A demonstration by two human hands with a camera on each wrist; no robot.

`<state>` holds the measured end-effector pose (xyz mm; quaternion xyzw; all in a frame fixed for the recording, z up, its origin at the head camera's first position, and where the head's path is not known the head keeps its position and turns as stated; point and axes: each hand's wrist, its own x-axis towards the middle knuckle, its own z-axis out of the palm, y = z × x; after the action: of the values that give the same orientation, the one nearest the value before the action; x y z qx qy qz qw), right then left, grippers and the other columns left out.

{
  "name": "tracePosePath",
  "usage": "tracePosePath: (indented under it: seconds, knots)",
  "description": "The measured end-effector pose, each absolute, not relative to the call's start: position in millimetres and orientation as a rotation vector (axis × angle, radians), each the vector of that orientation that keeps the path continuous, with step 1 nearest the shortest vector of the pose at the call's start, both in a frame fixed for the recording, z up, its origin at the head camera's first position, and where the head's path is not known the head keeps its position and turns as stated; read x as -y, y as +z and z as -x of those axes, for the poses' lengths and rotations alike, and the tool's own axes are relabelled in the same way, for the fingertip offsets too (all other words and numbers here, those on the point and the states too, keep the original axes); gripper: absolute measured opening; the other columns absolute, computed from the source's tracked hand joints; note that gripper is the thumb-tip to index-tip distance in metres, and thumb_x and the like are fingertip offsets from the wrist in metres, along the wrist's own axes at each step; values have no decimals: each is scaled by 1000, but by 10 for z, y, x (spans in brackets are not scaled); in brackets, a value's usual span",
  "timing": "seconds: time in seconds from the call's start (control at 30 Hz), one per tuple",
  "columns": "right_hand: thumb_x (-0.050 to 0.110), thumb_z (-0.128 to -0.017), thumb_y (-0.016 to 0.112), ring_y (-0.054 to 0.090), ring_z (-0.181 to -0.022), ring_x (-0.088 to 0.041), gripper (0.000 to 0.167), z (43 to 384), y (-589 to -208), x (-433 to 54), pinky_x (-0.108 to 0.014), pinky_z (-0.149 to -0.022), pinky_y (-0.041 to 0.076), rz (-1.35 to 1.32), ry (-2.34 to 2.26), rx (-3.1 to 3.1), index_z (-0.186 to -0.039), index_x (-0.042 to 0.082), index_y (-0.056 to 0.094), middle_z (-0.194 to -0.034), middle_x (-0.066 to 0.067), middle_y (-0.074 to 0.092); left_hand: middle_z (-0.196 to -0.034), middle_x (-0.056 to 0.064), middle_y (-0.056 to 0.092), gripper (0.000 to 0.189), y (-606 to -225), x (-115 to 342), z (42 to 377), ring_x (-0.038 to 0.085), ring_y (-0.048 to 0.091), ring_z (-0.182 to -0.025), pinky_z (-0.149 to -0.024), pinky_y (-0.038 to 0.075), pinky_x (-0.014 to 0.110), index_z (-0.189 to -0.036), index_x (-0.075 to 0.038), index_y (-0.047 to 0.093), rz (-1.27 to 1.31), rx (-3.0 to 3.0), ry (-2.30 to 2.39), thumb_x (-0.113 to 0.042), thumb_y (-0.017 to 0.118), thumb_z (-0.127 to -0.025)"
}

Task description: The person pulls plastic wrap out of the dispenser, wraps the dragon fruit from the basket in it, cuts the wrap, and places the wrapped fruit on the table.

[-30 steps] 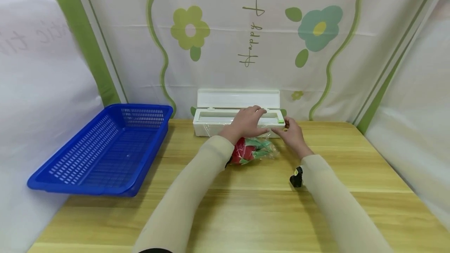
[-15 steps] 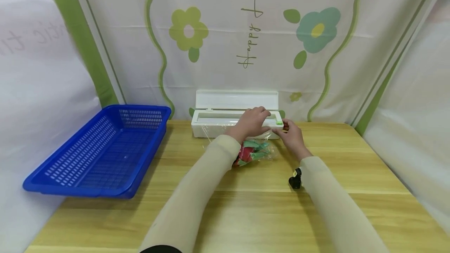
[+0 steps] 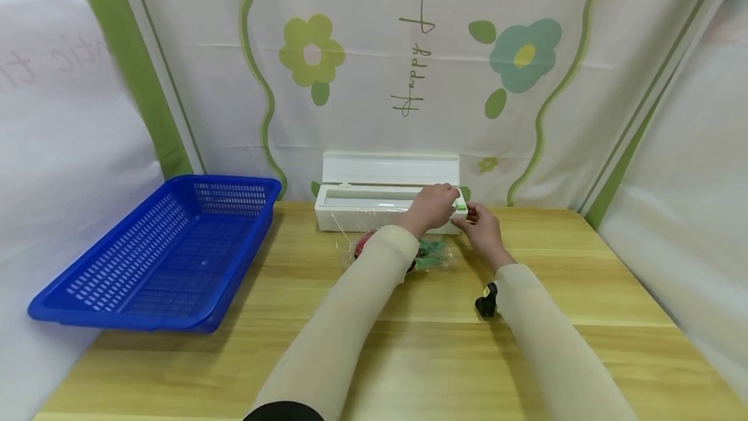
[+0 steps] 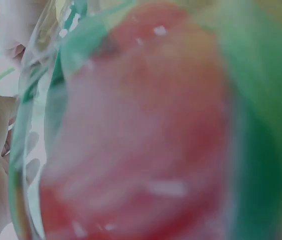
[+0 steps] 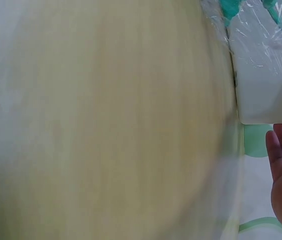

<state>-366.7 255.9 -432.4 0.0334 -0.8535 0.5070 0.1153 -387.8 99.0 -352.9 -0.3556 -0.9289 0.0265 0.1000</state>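
A white cling film dispenser (image 3: 350,219) stands against the back cloth with its lid raised. Near its right end, my left hand (image 3: 434,208) curls its fingers at the small green slide cutter (image 3: 460,207). The right hand (image 3: 484,232) grips the dispenser's right end, thumb on the front and fingers around the side. Clear film comes down from the dispenser's front over a red and green dragon fruit (image 3: 432,253), partly hidden by my left forearm. Up close in the left wrist view, the wrapped dragon fruit (image 4: 146,125) fills most of the picture.
A blue perforated plastic basket (image 3: 204,278) sits on the left of the wooden table (image 3: 421,356). Printed cloth (image 3: 374,70) encloses the back and sides. A black wrist camera (image 3: 487,301) is strapped at my right cuff.
My left hand has moved right along the dispenser, its fingers now curled at the green cutter. The right hand keeps its grip on the end. More of the dragon fruit's left side shows.
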Motion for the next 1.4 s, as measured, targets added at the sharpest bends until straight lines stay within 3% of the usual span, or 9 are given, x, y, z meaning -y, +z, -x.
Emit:
tracePosePath:
  seconds: [0.27,0.73,1.17,1.4]
  knots:
    - [12,-90,70,54,-118,-35,51,3687,-4342,-2544,-40,-95,48,-37,1546,2451,-135,-3,51,-128,-22,56,-126,2,58,33,-3599,-1090,3900,16,56,-112,-90,49,29,-132,-13,56,1020,2814,-37,-25,52,-102]
    - [8,-91,68,53,-120,-35,50,3693,-4350,-2535,-40,-98,45,-15,1562,2430,-136,-5,49,-132,-23,54,-105,2,63,21,-3697,-1203,3949,16,59,-95,-82,50,30,-115,-12,66,1007,2785,-91,-12,60,-96]
    - [8,-91,68,51,-121,-36,51,3696,-4364,-2538,-41,-101,43,5,1578,2423,-136,-6,48,-135,-23,51,-105,0,63,26,-3783,-1260,3951,16,59,-95,-81,50,29,-110,-14,67,929,2700,30,-21,73,-86]
    - [8,-92,68,52,-119,-35,51,3698,-4373,-2547,-41,-99,44,-5,1592,2419,-136,-6,47,-133,-22,52,-110,2,62,34,-3776,-1236,3918,17,58,-99,-84,50,28,-119,-11,62,910,2703,100,-29,70,-91]
